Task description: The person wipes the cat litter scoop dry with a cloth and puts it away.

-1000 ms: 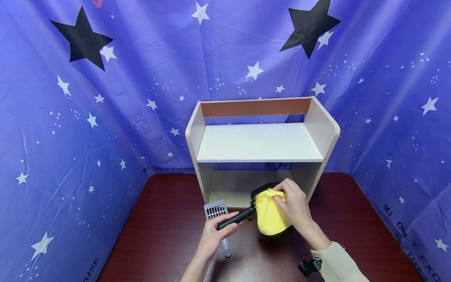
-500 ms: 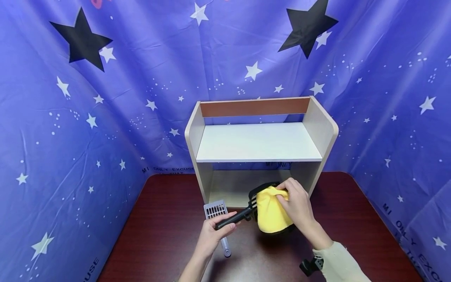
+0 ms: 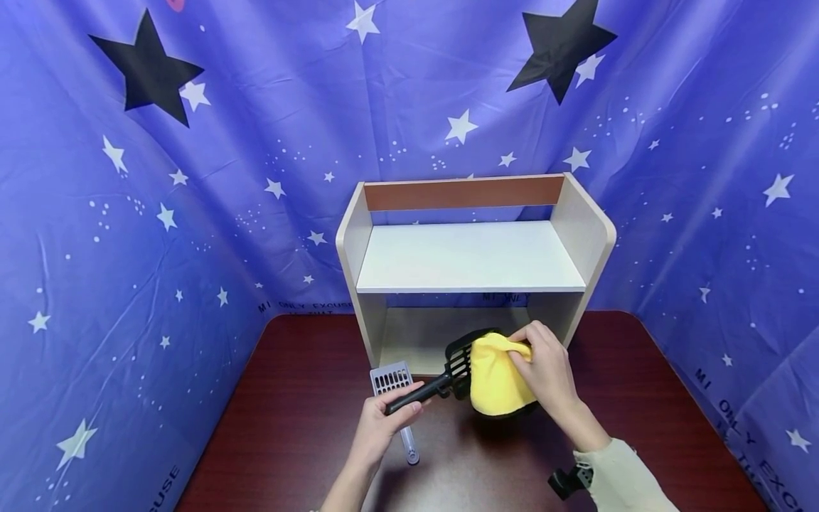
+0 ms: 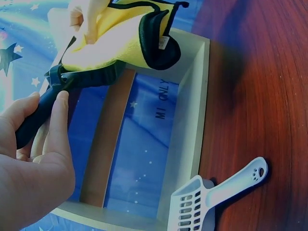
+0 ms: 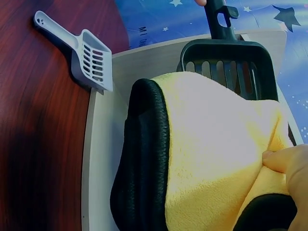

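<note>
My left hand [image 3: 371,428] grips the handle of a black slotted litter scoop [image 3: 419,394], held above the table. A yellow cloth [image 3: 499,380] with black edging lies over the scoop's head, leaving the slots nearest the handle bare. Its upper part is pinched by my right hand [image 3: 549,371]. In the right wrist view, the cloth [image 5: 207,149] covers much of the black scoop [image 5: 221,45], whose far end is hidden. The left wrist view shows the cloth [image 4: 115,45] folded over the scoop's side, with a small white tag on its dark edge.
A light grey litter scoop [image 3: 409,444] lies on the dark red table [image 3: 288,427], partly behind my left hand; its handle has a paw-shaped hole. A two-tier shelf [image 3: 470,256] stands behind the hands. Star-patterned blue curtain [image 3: 256,142] surrounds the table.
The yellow cloth has slid right along the scoop's head with my right hand, uncovering slots near the handle. My left hand and the black scoop have shifted slightly left.
</note>
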Demonstrator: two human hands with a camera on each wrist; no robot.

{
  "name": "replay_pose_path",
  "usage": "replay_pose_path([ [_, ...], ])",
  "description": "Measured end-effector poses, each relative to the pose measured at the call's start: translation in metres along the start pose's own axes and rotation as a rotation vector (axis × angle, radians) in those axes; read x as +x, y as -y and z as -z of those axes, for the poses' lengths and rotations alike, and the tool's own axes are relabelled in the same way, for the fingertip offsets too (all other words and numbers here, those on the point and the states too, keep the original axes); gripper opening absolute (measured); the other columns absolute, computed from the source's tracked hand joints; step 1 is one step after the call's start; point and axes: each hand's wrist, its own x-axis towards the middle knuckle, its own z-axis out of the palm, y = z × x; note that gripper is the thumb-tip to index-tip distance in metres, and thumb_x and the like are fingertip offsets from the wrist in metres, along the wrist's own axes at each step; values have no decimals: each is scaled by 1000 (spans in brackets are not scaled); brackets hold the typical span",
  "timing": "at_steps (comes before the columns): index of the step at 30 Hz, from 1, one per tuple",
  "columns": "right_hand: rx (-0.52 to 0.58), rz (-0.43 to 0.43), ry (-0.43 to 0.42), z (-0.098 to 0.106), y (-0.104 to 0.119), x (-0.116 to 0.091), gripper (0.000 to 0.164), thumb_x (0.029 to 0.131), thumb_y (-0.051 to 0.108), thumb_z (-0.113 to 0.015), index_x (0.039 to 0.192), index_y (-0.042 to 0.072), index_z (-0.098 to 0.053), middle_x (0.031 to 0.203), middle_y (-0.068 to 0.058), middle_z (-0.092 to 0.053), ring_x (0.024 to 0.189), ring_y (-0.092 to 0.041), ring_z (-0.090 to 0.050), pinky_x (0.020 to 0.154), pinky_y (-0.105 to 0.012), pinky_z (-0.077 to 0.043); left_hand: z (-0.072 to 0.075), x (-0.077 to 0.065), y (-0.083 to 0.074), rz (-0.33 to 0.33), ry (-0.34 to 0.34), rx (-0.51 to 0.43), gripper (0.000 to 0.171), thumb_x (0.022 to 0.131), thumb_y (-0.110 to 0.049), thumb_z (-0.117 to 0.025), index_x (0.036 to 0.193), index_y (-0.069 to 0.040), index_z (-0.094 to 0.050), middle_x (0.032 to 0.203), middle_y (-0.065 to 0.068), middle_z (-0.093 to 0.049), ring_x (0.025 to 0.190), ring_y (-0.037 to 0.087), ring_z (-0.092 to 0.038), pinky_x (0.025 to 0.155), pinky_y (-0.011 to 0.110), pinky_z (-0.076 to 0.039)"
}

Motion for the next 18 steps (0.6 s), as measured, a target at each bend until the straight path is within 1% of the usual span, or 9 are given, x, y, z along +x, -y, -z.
replay_pose_path([
  [3,-6,-10,5,1,-2,-1,30,65,-6,-84,84,9,-67,81,-2,-63,77,-15,-57,66,-28,-46,1,0,-1,20,-17,-30,50,89,-2,-70,132,15,-53,123,30,-65,98,12,-74,90,25,-58],
  [6,-8,-14,5,2,-3,-1,30,65,-5,-85,84,10,-67,81,-2,-63,77,-14,-57,66,-25,-44,2,1,-1,35,-19,-47,51,89,-3,-70,133,15,-52,120,31,-66,97,12,-74,89,24,-58],
  [12,-5,-26,3,4,-5,-1,30,66,-6,-84,85,10,-66,81,-2,-62,78,-14,-57,67,-23,-43,3,1,-2,35,-13,-54,51,91,-3,-67,134,18,-49,119,31,-67,98,11,-73,90,24,-58],
  [15,-1,-32,2,5,-7,-1,30,67,-7,-83,85,9,-66,81,-3,-62,77,-15,-57,68,-22,-43,3,0,-2,33,-21,-47,49,91,-1,-67,133,17,-52,123,30,-66,98,12,-73,92,26,-58],
  [18,6,-36,3,5,-8,-1,29,67,-7,-83,84,9,-66,81,-3,-62,77,-14,-57,68,-21,-42,3,0,-1,25,-46,-17,46,89,-1,-69,130,15,-56,127,29,-64,100,10,-72,92,27,-58],
])
